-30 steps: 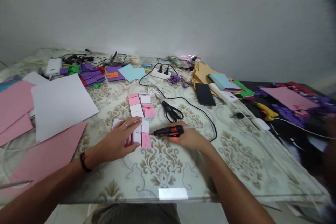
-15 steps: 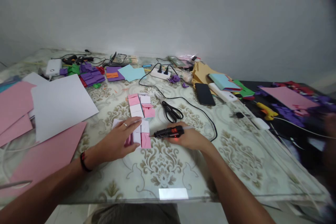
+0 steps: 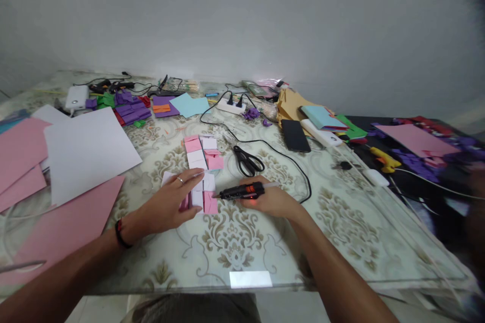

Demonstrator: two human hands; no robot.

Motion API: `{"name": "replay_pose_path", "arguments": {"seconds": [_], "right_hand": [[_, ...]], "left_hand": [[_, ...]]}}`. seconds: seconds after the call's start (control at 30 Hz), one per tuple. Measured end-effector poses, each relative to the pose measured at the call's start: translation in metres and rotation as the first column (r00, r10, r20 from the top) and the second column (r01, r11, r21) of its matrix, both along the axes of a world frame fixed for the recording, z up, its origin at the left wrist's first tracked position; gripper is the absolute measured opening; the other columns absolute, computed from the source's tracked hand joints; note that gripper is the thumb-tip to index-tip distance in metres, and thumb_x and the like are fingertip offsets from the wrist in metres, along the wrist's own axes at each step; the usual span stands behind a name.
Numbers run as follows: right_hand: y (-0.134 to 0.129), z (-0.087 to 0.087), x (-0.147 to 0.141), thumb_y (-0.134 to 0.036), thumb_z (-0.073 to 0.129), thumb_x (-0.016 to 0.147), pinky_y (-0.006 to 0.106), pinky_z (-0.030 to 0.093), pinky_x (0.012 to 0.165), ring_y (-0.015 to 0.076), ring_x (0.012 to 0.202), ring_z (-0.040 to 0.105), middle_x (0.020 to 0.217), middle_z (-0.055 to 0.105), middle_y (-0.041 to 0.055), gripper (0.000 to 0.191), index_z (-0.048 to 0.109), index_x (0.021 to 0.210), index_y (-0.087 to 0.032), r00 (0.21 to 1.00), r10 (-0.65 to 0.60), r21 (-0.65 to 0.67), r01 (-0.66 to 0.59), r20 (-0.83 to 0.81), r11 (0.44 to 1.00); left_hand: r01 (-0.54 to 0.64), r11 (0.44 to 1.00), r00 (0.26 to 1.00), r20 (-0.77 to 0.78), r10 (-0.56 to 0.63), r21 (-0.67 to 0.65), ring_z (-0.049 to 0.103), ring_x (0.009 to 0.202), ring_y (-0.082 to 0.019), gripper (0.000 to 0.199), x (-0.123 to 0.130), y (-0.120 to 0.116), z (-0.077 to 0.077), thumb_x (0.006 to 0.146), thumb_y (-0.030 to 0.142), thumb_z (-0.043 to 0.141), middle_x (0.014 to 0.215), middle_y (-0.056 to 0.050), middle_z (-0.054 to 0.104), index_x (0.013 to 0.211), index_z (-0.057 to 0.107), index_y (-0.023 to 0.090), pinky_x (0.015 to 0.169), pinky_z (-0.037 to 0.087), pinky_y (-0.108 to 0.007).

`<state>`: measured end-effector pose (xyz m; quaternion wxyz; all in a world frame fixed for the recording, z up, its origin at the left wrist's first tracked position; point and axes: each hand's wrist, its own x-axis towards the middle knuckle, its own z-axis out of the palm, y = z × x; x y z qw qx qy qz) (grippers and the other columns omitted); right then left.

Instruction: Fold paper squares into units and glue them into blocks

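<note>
Pink and white folded paper pieces (image 3: 210, 203) lie side by side under the fingers of my left hand (image 3: 172, 204), which presses on them with thumb and fingers apart. My right hand (image 3: 269, 199) is closed around a black glue gun (image 3: 242, 191) with a red light, a clear stick coming out of its back. The gun's tip points left and meets the right edge of the pink piece. Just above lies a second group of pink and white folded pieces (image 3: 196, 159). Black scissors (image 3: 248, 161) rest to the right of it.
White (image 3: 91, 151) and pink sheets (image 3: 71, 222) cover the left side. A power strip (image 3: 232, 106), its black cable, a phone (image 3: 295, 136) and coloured papers lie farther back. At right are a yellow glue gun (image 3: 384, 160) and a person's blurred hand (image 3: 475, 202).
My right hand has moved the black glue gun slightly left, bringing its tip onto the edge of the pink piece. My left hand has stayed in place.
</note>
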<state>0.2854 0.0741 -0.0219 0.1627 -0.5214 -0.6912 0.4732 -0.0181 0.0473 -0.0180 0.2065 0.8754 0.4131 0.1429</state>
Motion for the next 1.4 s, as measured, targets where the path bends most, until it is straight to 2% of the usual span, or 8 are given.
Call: {"name": "replay_pose_path", "arguments": {"seconds": [0.17, 0.33, 0.53, 0.73, 1.0, 1.17, 1.4], "right_hand": [[-0.001, 0.007, -0.009, -0.027, 0.073, 0.07, 0.026, 0.038, 0.054, 0.0134, 0.057, 0.047, 0.06, 0.057, -0.0024, 0.015, 0.06, 0.066, -0.02, 0.999, 0.016, 0.006, -0.016, -0.032, 1.0], [-0.002, 0.003, -0.013, -0.024, 0.071, 0.069, 0.025, 0.036, 0.054, 0.0119, 0.056, 0.043, 0.059, 0.053, -0.0029, 0.016, 0.056, 0.064, -0.02, 0.994, 0.059, 0.019, -0.058, -0.091, 0.998], [-0.002, -0.003, -0.013, -0.028, 0.071, 0.069, 0.024, 0.036, 0.055, 0.0114, 0.058, 0.044, 0.061, 0.055, -0.0038, 0.015, 0.059, 0.069, -0.019, 0.994, 0.077, 0.036, -0.075, -0.079, 0.997], [-0.002, 0.001, -0.013, -0.03, 0.071, 0.07, 0.024, 0.035, 0.055, 0.0114, 0.057, 0.044, 0.058, 0.052, -0.0048, 0.018, 0.057, 0.067, -0.019, 0.988, 0.122, -0.005, -0.123, -0.097, 0.992], [-0.004, 0.004, -0.011, -0.03, 0.076, 0.067, 0.024, 0.037, 0.056, 0.0115, 0.057, 0.046, 0.059, 0.057, -0.0042, 0.019, 0.061, 0.07, -0.018, 0.995, 0.064, -0.033, -0.067, -0.077, 0.997], [-0.002, 0.01, -0.009, -0.029, 0.072, 0.07, 0.025, 0.034, 0.055, 0.011, 0.056, 0.042, 0.059, 0.052, -0.0053, 0.019, 0.057, 0.066, -0.019, 0.992, 0.098, -0.053, -0.103, -0.085, 0.993], [0.0, 0.011, -0.003, -0.03, 0.075, 0.071, 0.025, 0.035, 0.056, 0.0115, 0.058, 0.043, 0.059, 0.051, -0.0054, 0.02, 0.059, 0.066, -0.019, 0.992, 0.116, -0.009, -0.116, -0.042, 0.993]], "left_hand": [[0.005, 1.0, 1.0, -0.018, -0.005, -0.01, 0.037, 0.153, -0.031, 0.069, 0.001, 0.0, 0.001, 0.096, 0.031, 0.059, 0.165, -0.018, 0.038, 0.159, 0.034, 0.016, 0.126, 0.034, -0.051], [0.003, 1.0, 1.0, -0.009, -0.003, 0.0, 0.037, 0.153, -0.03, 0.069, -0.001, 0.0, -0.001, 0.096, 0.031, 0.06, 0.165, -0.016, 0.038, 0.159, 0.035, 0.017, 0.126, 0.035, -0.05], [0.01, 1.0, 1.0, 0.003, -0.01, 0.011, 0.038, 0.153, -0.03, 0.07, -0.001, 0.0, -0.002, 0.096, 0.03, 0.062, 0.164, -0.016, 0.04, 0.159, 0.035, 0.019, 0.126, 0.035, -0.049], [0.008, 1.0, 1.0, 0.012, -0.008, 0.012, 0.039, 0.151, -0.031, 0.071, -0.001, 0.0, -0.002, 0.095, 0.03, 0.062, 0.164, -0.015, 0.04, 0.16, 0.034, 0.02, 0.125, 0.036, -0.049], [0.01, 1.0, 0.999, 0.033, -0.011, 0.025, 0.041, 0.151, -0.031, 0.072, -0.001, 0.0, -0.003, 0.094, 0.03, 0.063, 0.164, -0.014, 0.042, 0.16, 0.035, 0.022, 0.125, 0.037, -0.049], [0.007, 1.0, 1.0, 0.026, -0.008, 0.023, 0.04, 0.151, -0.031, 0.072, -0.001, 0.0, -0.003, 0.095, 0.031, 0.062, 0.164, -0.014, 0.041, 0.161, 0.034, 0.023, 0.125, 0.036, -0.049], [0.007, 1.0, 1.0, 0.02, -0.008, 0.02, 0.04, 0.151, -0.031, 0.072, -0.001, 0.0, -0.001, 0.095, 0.03, 0.063, 0.164, -0.014, 0.041, 0.16, 0.034, 0.022, 0.125, 0.037, -0.049]]}}
